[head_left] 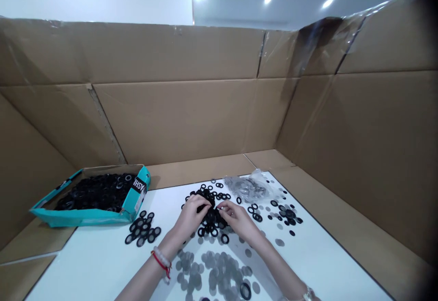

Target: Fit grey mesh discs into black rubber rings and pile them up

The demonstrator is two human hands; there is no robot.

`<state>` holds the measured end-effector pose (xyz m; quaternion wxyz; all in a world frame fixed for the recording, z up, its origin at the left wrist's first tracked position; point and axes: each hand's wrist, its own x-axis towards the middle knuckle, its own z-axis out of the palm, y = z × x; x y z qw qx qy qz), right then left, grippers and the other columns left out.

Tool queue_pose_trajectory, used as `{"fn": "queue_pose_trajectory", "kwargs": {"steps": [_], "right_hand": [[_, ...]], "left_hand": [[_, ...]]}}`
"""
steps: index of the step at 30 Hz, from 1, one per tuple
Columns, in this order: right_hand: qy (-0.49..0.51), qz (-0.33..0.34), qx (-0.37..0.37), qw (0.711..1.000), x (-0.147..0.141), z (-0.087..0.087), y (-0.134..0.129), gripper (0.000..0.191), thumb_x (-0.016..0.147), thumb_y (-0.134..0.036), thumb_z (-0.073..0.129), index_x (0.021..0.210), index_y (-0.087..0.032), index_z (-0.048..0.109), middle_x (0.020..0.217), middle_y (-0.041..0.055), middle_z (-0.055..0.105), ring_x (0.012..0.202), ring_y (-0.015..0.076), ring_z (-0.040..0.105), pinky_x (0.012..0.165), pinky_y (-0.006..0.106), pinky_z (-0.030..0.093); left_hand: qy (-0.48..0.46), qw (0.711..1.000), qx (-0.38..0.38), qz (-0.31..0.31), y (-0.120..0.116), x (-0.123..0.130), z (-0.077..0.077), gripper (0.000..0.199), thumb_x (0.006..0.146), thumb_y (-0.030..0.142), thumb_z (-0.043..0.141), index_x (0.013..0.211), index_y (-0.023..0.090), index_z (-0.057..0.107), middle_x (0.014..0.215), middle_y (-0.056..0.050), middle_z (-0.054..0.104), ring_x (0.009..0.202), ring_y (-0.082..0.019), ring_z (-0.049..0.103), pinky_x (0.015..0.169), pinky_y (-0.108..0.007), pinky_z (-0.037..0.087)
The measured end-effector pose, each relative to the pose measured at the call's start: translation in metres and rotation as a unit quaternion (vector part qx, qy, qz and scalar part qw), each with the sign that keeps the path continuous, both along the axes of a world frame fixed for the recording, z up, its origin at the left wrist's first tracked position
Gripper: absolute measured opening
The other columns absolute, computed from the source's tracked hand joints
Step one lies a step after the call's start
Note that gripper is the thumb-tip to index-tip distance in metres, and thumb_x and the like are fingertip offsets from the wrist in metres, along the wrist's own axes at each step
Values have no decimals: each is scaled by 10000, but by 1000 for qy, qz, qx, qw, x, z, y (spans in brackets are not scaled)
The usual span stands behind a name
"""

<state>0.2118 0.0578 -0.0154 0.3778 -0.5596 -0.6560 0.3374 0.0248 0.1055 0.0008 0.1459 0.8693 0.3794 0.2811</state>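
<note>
Over a heap of black rings (212, 219) both hands work close together with bent fingers. My left hand (194, 210) is closed in a pinch at the heap's upper left, thumb toward the right. Facing it, my right hand (237, 217) pinches with thumb and index finger just right of the heap's middle. Whatever lies between the fingertips is too small and dark to tell apart from the rings behind. Many thin grey discs (224, 271) lie scattered on the white tabletop (99, 260) between my forearms.
A teal box (92, 218) full of black rings stands at the left. Before it sits a cluster of black rings with grey centres (143, 229). A clear plastic bag (248, 188) lies behind my right hand, and black discs (289, 214) lie right. Cardboard walls (191, 118) surround the table.
</note>
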Motion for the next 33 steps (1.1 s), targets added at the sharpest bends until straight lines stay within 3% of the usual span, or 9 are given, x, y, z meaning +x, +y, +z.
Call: {"fn": "queue_pose_trajectory", "kwargs": {"steps": [10,17,20,24,30,33], "right_hand": [[11,12,-11,1000,3,-4,-6,185,846,-231,487,926,-167,640,739,18,634,685,175,597,640,272,443],[49,19,-18,998,0,-2,-8,175,834,-284,521,874,-169,645,701,12,613,664,175,580,607,265,428],[89,12,-17,996,-4,3,-8,205,824,-341,546,901,-170,628,712,10,600,688,169,574,639,268,442],[150,20,-31,988,-8,10,-8,311,797,-476,573,863,-173,596,697,4,580,617,143,551,594,256,453],[189,52,-43,980,-8,12,-6,410,774,-599,575,765,-189,588,655,0,578,525,128,524,524,254,451],[186,52,-16,981,-10,15,-8,372,812,-560,558,853,-191,591,673,1,578,546,135,533,539,259,454]], "left_hand": [[52,997,-4,-48,-13,-7,5,257,777,131,616,1007,232,666,1065,-71,566,1018,-259,468,878,-406,410],[-66,993,-97,-31,-10,-1,2,134,777,132,598,798,223,693,983,-59,601,990,-246,487,900,-403,379],[-121,980,-157,2,-5,3,-2,69,778,202,616,785,188,683,897,-63,621,884,-220,541,802,-352,422],[-187,943,-274,4,-3,5,0,171,710,317,687,719,146,677,801,-55,643,703,-170,560,637,-276,416],[-269,858,-437,-22,-12,4,13,315,624,442,757,717,145,704,663,-6,627,643,-134,523,640,-253,384],[-296,815,-498,-18,-15,4,12,342,578,460,790,677,142,711,598,10,583,579,-106,481,590,-236,359]]}}
